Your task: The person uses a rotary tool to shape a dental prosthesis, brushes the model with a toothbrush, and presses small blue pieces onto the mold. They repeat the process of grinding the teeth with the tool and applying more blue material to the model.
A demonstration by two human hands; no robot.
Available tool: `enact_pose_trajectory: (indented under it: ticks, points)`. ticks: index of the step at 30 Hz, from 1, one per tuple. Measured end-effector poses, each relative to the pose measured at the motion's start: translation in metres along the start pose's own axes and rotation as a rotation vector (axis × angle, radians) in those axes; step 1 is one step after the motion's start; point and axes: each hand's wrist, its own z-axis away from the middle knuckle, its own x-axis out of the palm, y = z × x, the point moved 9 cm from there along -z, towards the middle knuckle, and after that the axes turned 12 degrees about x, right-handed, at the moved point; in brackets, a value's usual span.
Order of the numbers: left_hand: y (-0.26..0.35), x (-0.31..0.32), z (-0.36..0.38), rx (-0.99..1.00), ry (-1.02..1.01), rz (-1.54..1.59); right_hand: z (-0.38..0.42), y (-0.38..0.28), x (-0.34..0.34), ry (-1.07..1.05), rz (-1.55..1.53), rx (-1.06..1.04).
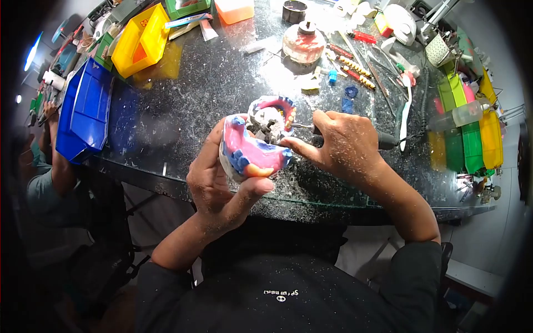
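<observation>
My left hand (219, 180) grips a dental model (256, 145) of white plaster with pink and blue wax, hinged open so an upper arch with yellowish teeth (277, 108) stands behind. My right hand (341, 145) holds a dark corded handpiece (383, 141); its thin metal tip (300, 126) reaches into the middle of the model. The right index finger rests against the model's right edge. Both hands hover over the near edge of a dark glass-topped bench (211, 89) covered in white chips.
A blue bin (86, 111) and a yellow bin (141, 39) stand at the left. A glass spirit lamp (303, 43), hand tools (355, 66), a squeeze bottle (461, 115) and green and yellow trays (472, 139) fill the back right. Another person (47, 166) sits at the far left.
</observation>
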Motion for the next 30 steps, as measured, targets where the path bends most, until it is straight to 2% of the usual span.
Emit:
enact_pose_trajectory:
  ticks: [3,18,27,30]
  points:
    - [0.0066,0.0024,-0.0030,0.038,0.041,0.012,-0.0007,0.0012,0.0043,-0.014,0.015,0.020]
    - [0.0069,0.0066,-0.0010,0.109,-0.040,0.010,-0.0023,0.0017,0.0081,-0.065,0.016,0.019]
    - [0.0042,0.0056,0.0005,0.018,-0.003,0.051,-0.0032,0.0032,0.0111,-0.091,-0.022,0.036]
    - [0.0065,0.0069,-0.0006,0.062,-0.006,0.052,-0.0020,0.0028,0.0106,-0.070,-0.023,0.043]
